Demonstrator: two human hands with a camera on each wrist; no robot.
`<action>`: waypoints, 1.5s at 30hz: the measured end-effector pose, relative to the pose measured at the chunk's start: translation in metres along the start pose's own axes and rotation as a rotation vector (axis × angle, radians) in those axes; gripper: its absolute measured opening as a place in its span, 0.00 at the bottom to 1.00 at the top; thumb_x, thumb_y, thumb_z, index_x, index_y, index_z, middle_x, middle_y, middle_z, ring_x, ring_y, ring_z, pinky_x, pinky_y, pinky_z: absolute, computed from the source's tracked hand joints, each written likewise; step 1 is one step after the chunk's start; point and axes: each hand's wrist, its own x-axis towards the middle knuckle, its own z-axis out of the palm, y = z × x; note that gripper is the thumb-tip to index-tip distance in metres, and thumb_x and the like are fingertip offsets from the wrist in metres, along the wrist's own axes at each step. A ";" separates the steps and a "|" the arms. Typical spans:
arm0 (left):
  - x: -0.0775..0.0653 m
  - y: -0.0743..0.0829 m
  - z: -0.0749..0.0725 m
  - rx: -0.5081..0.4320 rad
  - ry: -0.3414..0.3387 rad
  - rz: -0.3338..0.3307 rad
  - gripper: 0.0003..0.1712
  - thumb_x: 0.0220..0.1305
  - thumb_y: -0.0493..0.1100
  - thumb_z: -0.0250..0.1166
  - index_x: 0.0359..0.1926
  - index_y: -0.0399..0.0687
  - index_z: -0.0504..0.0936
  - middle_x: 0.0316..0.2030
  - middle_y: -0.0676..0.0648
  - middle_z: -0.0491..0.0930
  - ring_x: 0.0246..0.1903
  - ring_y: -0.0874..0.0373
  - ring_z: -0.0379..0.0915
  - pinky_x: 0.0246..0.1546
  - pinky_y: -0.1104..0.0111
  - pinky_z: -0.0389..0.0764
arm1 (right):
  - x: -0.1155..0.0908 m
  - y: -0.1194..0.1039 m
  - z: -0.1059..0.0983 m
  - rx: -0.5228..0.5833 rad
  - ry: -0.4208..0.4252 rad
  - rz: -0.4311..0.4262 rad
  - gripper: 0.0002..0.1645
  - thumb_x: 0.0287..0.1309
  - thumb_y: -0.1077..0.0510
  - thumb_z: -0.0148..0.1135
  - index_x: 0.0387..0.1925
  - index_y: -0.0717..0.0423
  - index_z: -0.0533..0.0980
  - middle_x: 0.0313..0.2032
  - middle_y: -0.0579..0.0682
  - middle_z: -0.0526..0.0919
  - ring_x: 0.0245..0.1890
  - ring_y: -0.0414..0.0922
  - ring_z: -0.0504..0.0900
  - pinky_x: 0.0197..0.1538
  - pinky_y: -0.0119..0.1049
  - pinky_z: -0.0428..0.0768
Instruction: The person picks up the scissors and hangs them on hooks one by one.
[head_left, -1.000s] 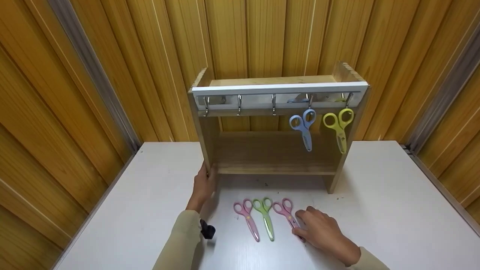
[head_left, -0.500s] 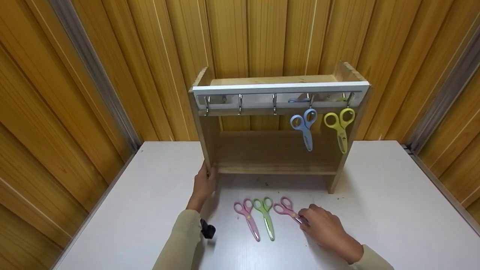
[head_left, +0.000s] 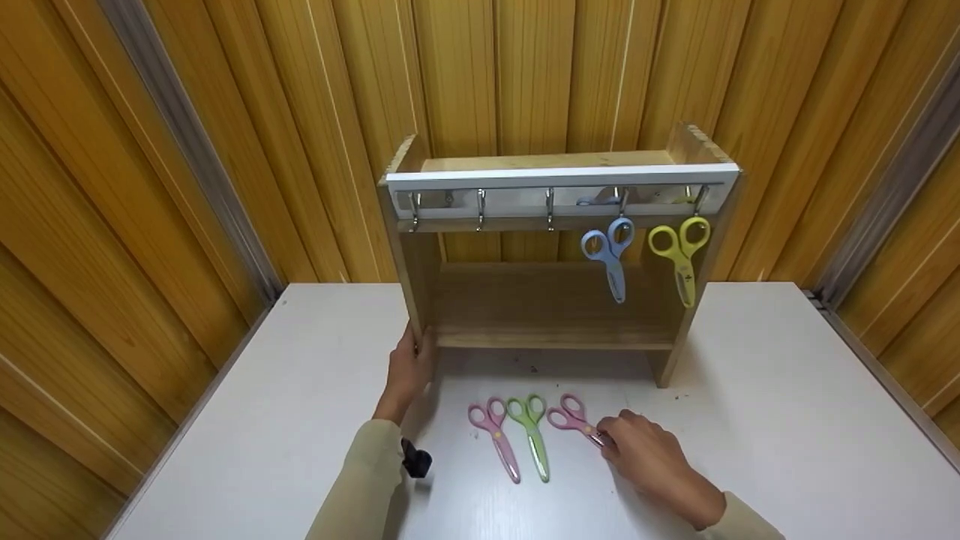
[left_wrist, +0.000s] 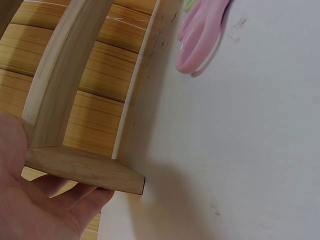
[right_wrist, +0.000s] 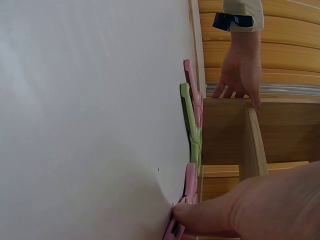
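Observation:
My left hand (head_left: 407, 373) grips the left side panel of a small wooden shelf (head_left: 555, 341) near its foot, its fingers (left_wrist: 92, 202) against the panel's outer face. Low over the white table, my right hand (head_left: 646, 457) pinches the blade end of a pair of pink scissors (head_left: 574, 420); the handle loops point away toward the shelf. In the right wrist view the thumb (right_wrist: 187, 212) presses on these scissors. To their left lie green scissors (head_left: 534, 435) and another pair of pink scissors (head_left: 499, 439). The right fingertips are partly hidden in the head view.
A metal rail (head_left: 517, 201) with several hooks runs along the shelf's upper front. Blue scissors (head_left: 611, 262) and yellow scissors (head_left: 682, 262) hang from its two rightmost hooks. Wood-patterned panels (head_left: 525, 82) stand behind the white table (head_left: 780, 420).
My right hand has taken hold of the right pink scissors and turned them, so the blades point further right. My left hand has stayed on the shelf.

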 end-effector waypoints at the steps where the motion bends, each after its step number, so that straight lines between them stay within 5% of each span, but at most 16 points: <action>1: 0.000 0.000 0.000 -0.001 -0.004 -0.007 0.34 0.83 0.53 0.48 0.82 0.49 0.52 0.74 0.37 0.65 0.70 0.41 0.66 0.68 0.48 0.68 | 0.000 0.000 0.000 0.001 0.002 -0.001 0.11 0.52 0.68 0.75 0.25 0.50 0.82 0.22 0.44 0.71 0.24 0.42 0.70 0.23 0.44 0.70; 28: 0.000 -0.001 -0.001 -0.017 -0.007 -0.004 0.35 0.83 0.53 0.48 0.82 0.48 0.53 0.73 0.36 0.66 0.65 0.43 0.72 0.63 0.48 0.73 | 0.002 0.002 0.000 0.106 -0.008 0.060 0.11 0.51 0.69 0.77 0.26 0.54 0.82 0.20 0.41 0.74 0.22 0.40 0.70 0.23 0.38 0.70; 45: 0.000 -0.001 0.000 -0.016 -0.003 0.002 0.34 0.83 0.53 0.48 0.82 0.50 0.53 0.74 0.37 0.65 0.69 0.40 0.67 0.67 0.46 0.69 | 0.001 0.003 0.001 0.106 0.008 0.051 0.11 0.50 0.69 0.77 0.27 0.54 0.82 0.20 0.41 0.74 0.22 0.41 0.70 0.24 0.39 0.70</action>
